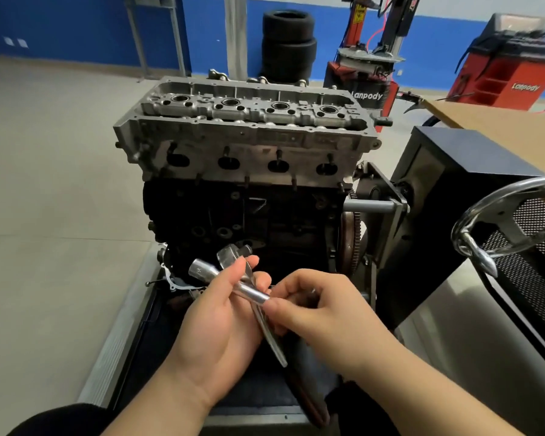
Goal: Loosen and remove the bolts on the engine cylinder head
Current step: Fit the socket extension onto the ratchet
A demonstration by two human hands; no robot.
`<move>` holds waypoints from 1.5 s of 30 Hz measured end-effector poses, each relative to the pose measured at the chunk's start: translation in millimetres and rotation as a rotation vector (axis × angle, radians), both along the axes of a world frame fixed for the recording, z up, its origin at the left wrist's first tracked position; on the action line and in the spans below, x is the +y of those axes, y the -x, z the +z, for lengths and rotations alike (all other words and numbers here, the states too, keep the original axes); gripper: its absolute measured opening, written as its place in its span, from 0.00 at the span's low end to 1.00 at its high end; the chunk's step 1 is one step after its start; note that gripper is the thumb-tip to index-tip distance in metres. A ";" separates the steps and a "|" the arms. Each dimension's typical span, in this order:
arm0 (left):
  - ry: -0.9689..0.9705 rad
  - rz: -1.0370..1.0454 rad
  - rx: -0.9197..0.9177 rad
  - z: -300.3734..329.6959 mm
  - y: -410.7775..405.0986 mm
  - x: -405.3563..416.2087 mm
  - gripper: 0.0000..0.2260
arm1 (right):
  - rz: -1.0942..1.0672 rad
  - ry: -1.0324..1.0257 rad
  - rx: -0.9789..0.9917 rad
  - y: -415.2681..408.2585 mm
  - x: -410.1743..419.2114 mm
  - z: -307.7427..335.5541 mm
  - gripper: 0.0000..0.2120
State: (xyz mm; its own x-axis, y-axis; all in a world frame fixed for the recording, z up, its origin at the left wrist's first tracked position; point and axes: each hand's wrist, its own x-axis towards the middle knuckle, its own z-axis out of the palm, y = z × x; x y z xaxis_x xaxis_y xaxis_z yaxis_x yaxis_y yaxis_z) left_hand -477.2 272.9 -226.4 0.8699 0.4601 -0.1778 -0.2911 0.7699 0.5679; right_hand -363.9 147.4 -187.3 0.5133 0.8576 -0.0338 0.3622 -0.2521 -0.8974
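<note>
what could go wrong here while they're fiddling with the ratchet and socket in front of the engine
1. Both hands, left hand and right hand, juggle the ratchet and long socket in mid-air over the stand base; a slip could drop either one.
2. The socket looks not yet seated on the ratchet; a half-seated socket might slip off a bolt on the cylinder head.

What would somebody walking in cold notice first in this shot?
Probably the grey engine cylinder head on its dark block, dead centre. Next, low in the frame, the left hand holding a ratchet wrench while the right hand pinches a long shiny socket lying across it. Behind stand stacked black tyres and red shop machines.
</note>
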 end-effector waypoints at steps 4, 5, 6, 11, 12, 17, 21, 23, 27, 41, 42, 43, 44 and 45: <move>-0.092 -0.123 0.034 -16.8 15.3 24.6 0.41 | -0.111 -0.164 0.414 -22.9 7.0 4.3 0.09; -0.077 -0.143 0.027 -21.2 17.9 30.3 0.40 | -0.136 -0.199 0.456 -29.0 8.5 5.7 0.09; -0.066 -0.149 0.013 -24.4 19.3 35.0 0.36 | -0.146 -0.228 0.455 -34.5 9.4 6.3 0.09; -0.079 -0.113 -0.081 -26.8 22.7 53.6 0.17 | -0.243 -0.416 0.407 -56.9 4.1 9.0 0.09; -0.081 -0.120 -0.106 -26.5 24.0 57.1 0.17 | -0.251 -0.440 0.399 -60.2 3.2 8.6 0.09; -0.048 -0.179 -0.213 -21.2 24.0 53.7 0.15 | -0.265 -0.470 0.380 -65.8 1.2 0.1 0.09; -0.042 -0.172 -0.248 -18.9 24.9 41.5 0.14 | -0.244 -0.420 0.361 -63.3 -2.4 -7.3 0.09; -0.037 -0.170 -0.249 -18.2 25.2 37.1 0.15 | -0.235 -0.415 0.360 -61.7 -4.1 -9.1 0.09; -0.046 -0.156 -0.224 -18.0 24.6 31.2 0.17 | -0.224 -0.396 0.355 -61.9 -7.1 -9.1 0.09; -0.022 -0.195 -0.215 -26.4 24.9 29.5 0.18 | -0.157 -0.342 0.326 -56.0 -7.3 -12.9 0.09; -0.041 -0.188 -0.201 -25.5 25.0 30.5 0.19 | -0.159 -0.338 0.326 -55.5 -7.6 -12.3 0.09; -0.068 -0.178 -0.180 -24.6 24.6 30.9 0.21 | -0.163 -0.332 0.322 -54.8 -7.0 -11.6 0.09; -0.103 -0.163 -0.144 -23.9 23.7 30.4 0.24 | -0.160 -0.323 0.320 -53.7 -6.5 -11.3 0.09; -0.145 -0.138 -0.097 -23.8 22.3 28.7 0.28 | -0.143 -0.313 0.320 -52.0 -5.3 -11.2 0.10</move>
